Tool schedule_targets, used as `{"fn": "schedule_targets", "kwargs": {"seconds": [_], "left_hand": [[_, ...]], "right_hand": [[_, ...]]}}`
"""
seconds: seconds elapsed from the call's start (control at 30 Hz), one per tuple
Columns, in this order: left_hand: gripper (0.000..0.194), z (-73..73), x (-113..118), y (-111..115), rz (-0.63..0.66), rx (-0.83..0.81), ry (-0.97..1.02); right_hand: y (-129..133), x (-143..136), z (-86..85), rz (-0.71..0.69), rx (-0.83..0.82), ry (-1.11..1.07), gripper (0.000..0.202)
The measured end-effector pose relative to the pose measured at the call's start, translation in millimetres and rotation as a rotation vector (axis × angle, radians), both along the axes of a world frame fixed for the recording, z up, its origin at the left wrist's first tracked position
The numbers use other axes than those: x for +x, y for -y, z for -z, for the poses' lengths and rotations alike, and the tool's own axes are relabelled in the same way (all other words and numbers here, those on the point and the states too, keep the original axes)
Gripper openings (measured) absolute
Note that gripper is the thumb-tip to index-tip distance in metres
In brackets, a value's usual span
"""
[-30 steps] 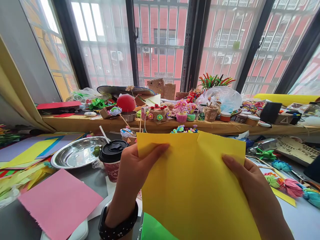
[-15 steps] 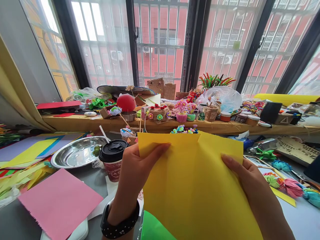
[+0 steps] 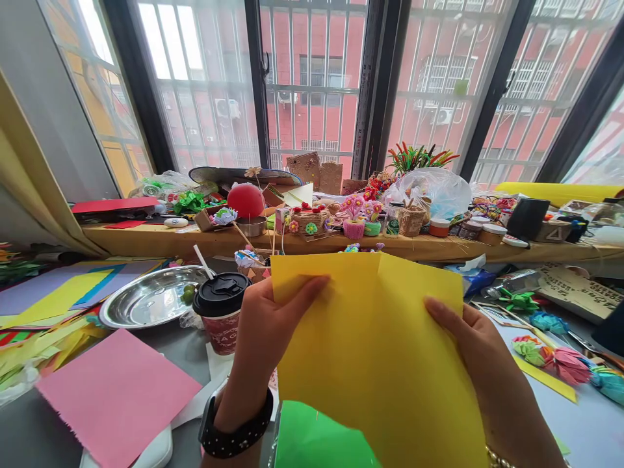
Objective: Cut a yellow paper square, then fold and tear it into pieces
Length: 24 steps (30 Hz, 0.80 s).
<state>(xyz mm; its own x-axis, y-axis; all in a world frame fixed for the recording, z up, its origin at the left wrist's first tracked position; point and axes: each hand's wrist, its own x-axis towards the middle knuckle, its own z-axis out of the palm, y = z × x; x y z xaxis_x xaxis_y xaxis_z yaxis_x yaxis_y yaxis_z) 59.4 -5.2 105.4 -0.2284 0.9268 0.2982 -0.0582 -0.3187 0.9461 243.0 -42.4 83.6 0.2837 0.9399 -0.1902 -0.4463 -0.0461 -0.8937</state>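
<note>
A large yellow paper [image 3: 380, 344] hangs upright between my two hands, with a crease running down from its top edge. My left hand [image 3: 275, 325] pinches its upper left part, thumb in front and fingers hidden behind. At the right side, my right hand [image 3: 468, 338] holds it the same way, thumb on the near face. Green paper [image 3: 316, 439] lies below the yellow paper, partly covered by it. To the left of my left hand stands a maroon cup [image 3: 219, 328] with a black lid. A pink square paper [image 3: 119, 396] lies at the lower left.
A steel plate [image 3: 141, 305] with green fruit sits behind the cup, beside stacked coloured papers [image 3: 58, 296]. Paper flowers [image 3: 565, 365] and a yellow strip [image 3: 548, 380] lie at the right. Behind, a window ledge [image 3: 160, 242] bears a red balloon [image 3: 245, 199], jars and crafts.
The yellow paper's right part has shifted left and its lower edge has lifted, showing more of the green paper. My right hand has moved slightly left with it; a bracelet now shows.
</note>
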Motion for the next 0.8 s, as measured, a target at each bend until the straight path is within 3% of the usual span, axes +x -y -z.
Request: {"fn": "schedule_targets", "kwargs": {"seconds": [0.17,0.3,0.8], "left_hand": [[0.011,-1.4,-2.0,-1.2,-0.004,-0.073,0.071],[0.01,-1.3,-2.9,-1.3,0.009,-0.062,0.042],[0.012,0.4,-4.5,-0.7,-0.015,0.018,0.032]], "right_hand": [[-2.0,0.4,4.2,0.032,0.154,0.124,0.025],[-0.7,1.1,3.3,0.089,0.077,0.126,0.017],[-2.9,-0.5,4.4,-0.019,0.015,-0.029,0.019]]}}
